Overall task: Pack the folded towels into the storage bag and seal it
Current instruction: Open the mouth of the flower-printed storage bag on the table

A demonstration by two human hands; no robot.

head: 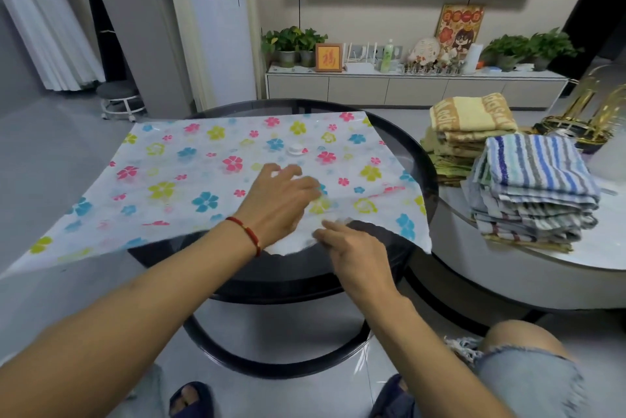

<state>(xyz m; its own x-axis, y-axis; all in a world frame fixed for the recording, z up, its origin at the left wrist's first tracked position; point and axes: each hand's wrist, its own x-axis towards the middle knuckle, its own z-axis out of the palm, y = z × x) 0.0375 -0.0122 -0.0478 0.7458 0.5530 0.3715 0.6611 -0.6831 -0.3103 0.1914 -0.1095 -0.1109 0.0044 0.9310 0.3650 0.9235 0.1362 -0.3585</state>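
Right hand (352,248) pinches bag (189,174) at near edge of table (416,153); left hand (281,201) flat on bag, fingers spread. Towels (531,187) well apart right.

Left hand (281,197) hides bag's (189,177) middle; bag's near-left corner cut off.

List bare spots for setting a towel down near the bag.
Bare: white table top in front of the striped towels; bag surface left of the left hand. Crowded: the bag's near edge under both hands, right hand.
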